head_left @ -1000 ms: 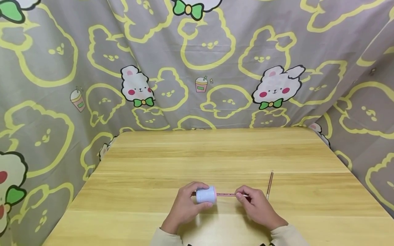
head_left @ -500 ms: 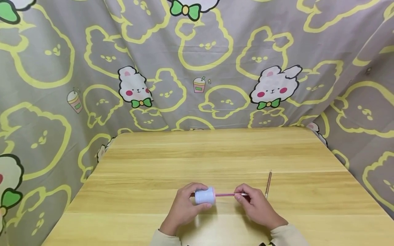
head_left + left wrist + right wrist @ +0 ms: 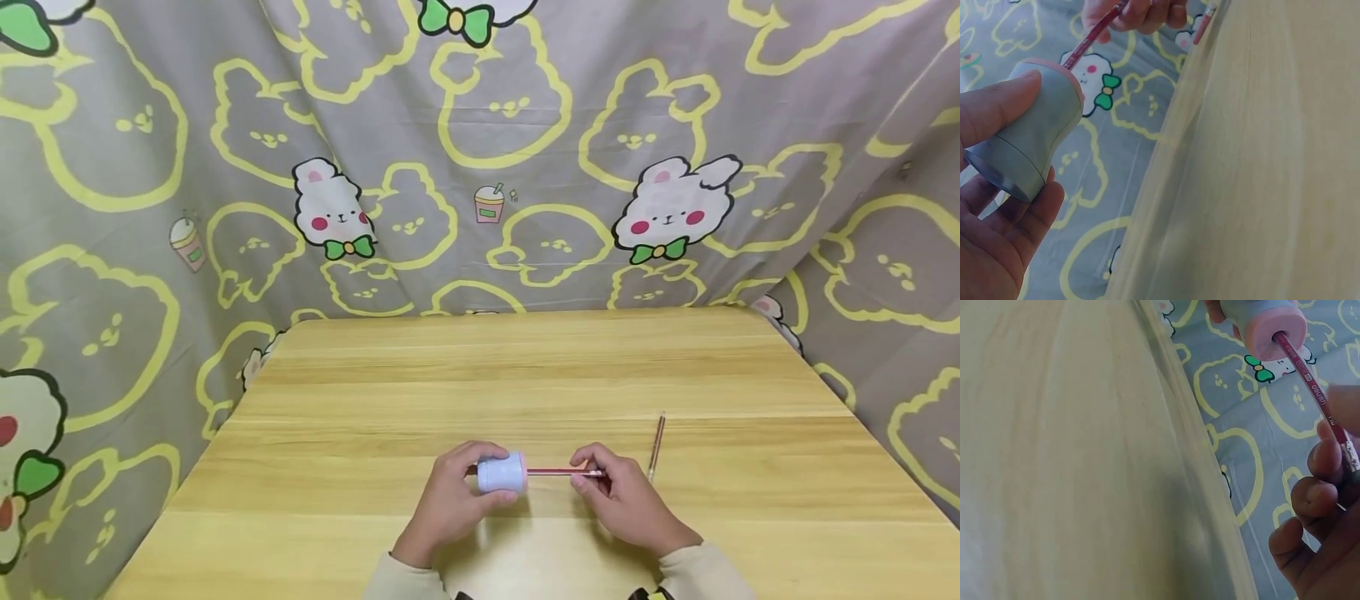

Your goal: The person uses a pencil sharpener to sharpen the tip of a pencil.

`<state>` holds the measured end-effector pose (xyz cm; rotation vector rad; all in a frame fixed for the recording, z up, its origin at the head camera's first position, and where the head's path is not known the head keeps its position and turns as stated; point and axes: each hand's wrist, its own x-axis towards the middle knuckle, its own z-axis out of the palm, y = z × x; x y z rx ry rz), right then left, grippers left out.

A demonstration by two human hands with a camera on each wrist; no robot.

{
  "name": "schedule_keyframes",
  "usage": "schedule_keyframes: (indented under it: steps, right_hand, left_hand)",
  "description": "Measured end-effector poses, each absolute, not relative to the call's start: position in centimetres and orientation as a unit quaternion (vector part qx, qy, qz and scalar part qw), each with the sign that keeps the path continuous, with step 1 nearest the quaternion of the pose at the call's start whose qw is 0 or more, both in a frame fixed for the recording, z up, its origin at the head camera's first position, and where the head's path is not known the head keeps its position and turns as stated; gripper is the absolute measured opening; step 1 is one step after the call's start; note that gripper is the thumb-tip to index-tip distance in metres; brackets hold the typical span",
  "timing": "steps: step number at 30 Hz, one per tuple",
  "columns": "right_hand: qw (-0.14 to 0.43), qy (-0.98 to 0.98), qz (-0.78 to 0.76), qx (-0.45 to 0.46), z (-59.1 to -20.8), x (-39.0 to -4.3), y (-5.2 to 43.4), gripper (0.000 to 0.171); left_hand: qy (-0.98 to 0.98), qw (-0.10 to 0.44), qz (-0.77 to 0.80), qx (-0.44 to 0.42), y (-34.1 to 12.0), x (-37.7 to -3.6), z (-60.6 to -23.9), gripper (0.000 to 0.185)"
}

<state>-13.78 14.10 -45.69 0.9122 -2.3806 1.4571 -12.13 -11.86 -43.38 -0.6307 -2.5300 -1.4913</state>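
Observation:
In the head view my left hand [image 3: 457,496] grips a light blue pencil sharpener [image 3: 501,472] by its sides, held on its side over the table. A dark red pencil [image 3: 551,472] runs into the hole in its pink end [image 3: 1263,340]; its tip is hidden inside. At the pencil's other end, my right hand [image 3: 626,500] has thumb and curled fingers about the shaft, near the silver band [image 3: 1350,456]. In the head view the forefinger stands a little off the shaft. The left wrist view shows the sharpener's wide base turned toward the left palm.
A second dark red pencil [image 3: 657,446] lies on the wooden table [image 3: 480,375], just beyond the right hand. Behind and at both sides hangs a grey curtain [image 3: 420,108] with yellow outlines and white cartoon animals.
The right hand's fingers have loosened and spread on the pencil, showing more of its end. The left hand and sharpener have stayed nearly in place.

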Motion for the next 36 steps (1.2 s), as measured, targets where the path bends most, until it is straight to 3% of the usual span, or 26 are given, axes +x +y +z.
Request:
schedule_keyframes:
  steps: [8,25,32,36]
  right_hand:
    - [0.123,-0.803,0.487,0.321,-46.25,-14.03,14.11,0.019]
    - [0.162,-0.802,0.457,0.349,-46.0,-14.19,14.16,0.021]
    - [0.127,-0.814,0.466,0.321,-45.89,-14.07,14.25,0.007]
    - [0.11,-0.809,0.478,0.324,-45.83,-13.98,14.2,0.01]
  left_hand:
    - [-0.844,0.069,-0.489,-0.207,-11.93,-12.1,-43.44,0.04]
    - [-0.844,0.077,-0.484,-0.218,-11.75,-12.11,-43.43,0.04]
    - [-0.842,0.078,-0.488,-0.216,-11.73,-12.06,-43.67,0.04]
    - [-0.843,0.074,-0.488,-0.212,-11.67,-12.07,-43.58,0.041]
